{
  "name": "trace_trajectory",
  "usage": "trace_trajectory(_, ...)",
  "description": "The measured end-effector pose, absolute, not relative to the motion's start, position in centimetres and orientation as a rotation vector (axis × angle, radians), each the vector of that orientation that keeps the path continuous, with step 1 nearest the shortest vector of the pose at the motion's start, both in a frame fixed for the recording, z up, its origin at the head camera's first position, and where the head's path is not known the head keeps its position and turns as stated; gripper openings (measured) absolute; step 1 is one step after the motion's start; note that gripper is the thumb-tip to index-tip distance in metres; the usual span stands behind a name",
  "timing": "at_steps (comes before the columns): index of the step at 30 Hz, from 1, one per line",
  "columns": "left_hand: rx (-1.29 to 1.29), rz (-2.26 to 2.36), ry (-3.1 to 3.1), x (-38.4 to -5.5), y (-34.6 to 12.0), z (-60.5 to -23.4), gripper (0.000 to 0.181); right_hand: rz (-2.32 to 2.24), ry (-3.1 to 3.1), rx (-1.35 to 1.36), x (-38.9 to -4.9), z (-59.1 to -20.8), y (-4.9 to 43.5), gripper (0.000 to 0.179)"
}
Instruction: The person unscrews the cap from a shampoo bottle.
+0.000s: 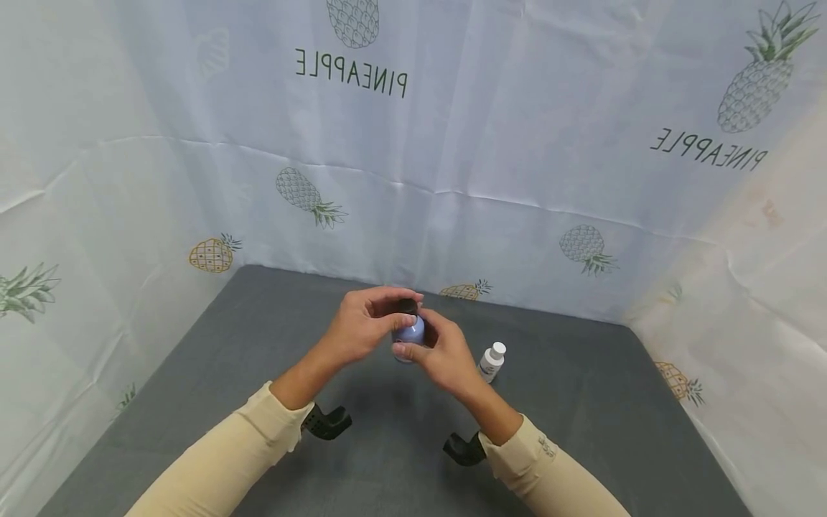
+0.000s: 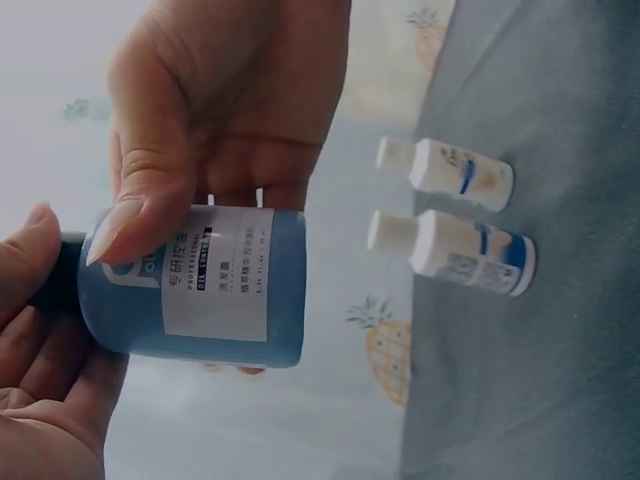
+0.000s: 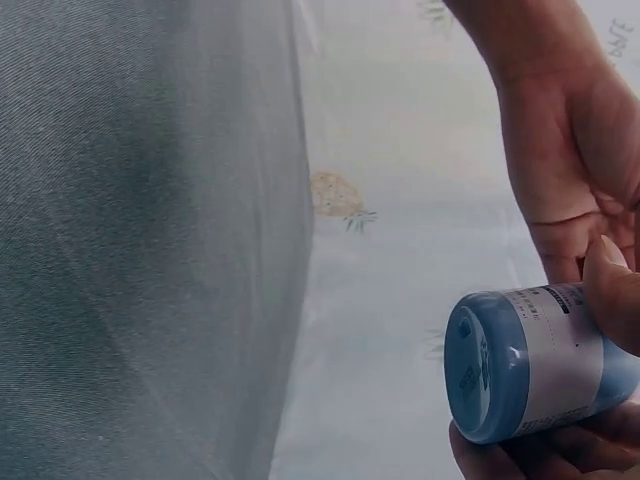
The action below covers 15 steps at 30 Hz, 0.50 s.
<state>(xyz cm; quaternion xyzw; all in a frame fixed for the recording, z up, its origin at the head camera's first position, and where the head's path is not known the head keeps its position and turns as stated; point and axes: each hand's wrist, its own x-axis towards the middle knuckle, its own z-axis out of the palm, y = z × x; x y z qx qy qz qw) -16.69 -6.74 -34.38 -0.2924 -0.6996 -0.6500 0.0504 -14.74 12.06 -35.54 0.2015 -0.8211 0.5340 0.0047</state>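
Observation:
Both hands are on a blue bottle with a black cap, held upright above the table. Fingers and thumb of my left hand pinch the cap. Lower down, my right hand grips the body, its thumb across the front. A white label with printed text shows on the blue bottle in the left wrist view. The bottle's underside is visible in the right wrist view, off the table. Whether the cap is loose cannot be told.
A small white bottle stands on the grey table beside my right wrist. The left wrist view shows two white bottles, one next to another. Pineapple-print curtains border the table's back and sides.

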Motion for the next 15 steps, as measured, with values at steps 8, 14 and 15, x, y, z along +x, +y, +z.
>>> trace_trajectory(8,-1.110,-2.009,-2.167,-16.8,-7.4,-32.8,0.041,1.713,-2.559,0.682,-14.3,-34.4,12.1,0.048)
trace_trajectory(14,-1.236,-2.021,-2.193,-16.9,-8.1,-32.1,0.040,1.732,-2.575,0.699,-14.0,-34.1,12.2,0.046)
trace_trajectory(15,-1.228,-2.016,-2.202,-16.9,-8.2,-32.1,0.039,1.736,-2.575,0.694,-13.9,-34.1,12.2,0.047)
